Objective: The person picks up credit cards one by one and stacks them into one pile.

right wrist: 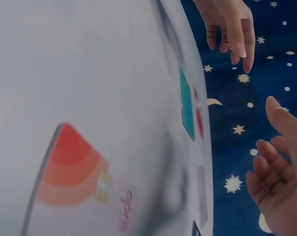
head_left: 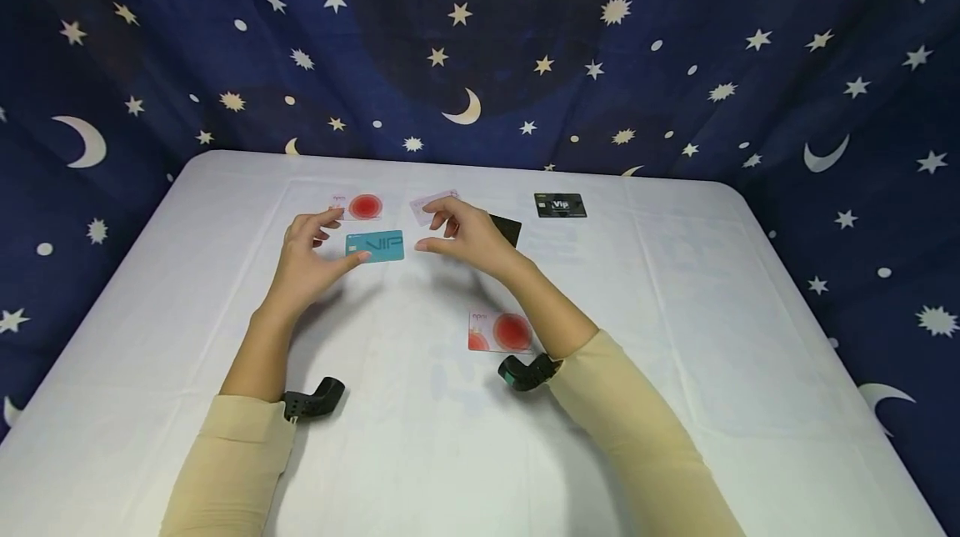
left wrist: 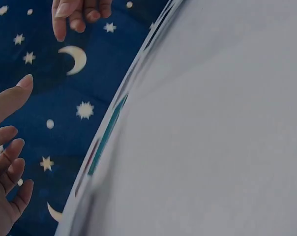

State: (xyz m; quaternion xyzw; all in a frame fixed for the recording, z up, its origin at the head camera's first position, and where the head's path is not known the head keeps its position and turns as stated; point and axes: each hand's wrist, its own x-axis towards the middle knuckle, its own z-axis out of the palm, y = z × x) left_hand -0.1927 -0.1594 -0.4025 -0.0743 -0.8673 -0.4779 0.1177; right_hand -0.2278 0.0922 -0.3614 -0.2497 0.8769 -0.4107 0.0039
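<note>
My left hand (head_left: pixel 311 258) is held above the table, thumb and fingers spread apart with nothing between them. In the head view its thumb tip overlaps a teal VIP card (head_left: pixel 382 243), which lies flat on the cloth in the left wrist view. To the right, my right hand (head_left: pixel 476 237) also hovers with its fingers loosely bent and the thumb apart. It partly hides a pale pink card (head_left: pixel 424 210) and a black card (head_left: pixel 507 228). Behind the teal card lies a white card with a red circle (head_left: pixel 365 207). Both wrist views show the hands raised off the surface.
A second red-circle card (head_left: pixel 512 332) lies nearer the front, beside the right forearm. Farther back on the right is a black Vip card (head_left: pixel 561 205). A white cloth covers the table (head_left: pixel 420 454); a dark blue star-patterned curtain (head_left: pixel 495 45) hangs behind it.
</note>
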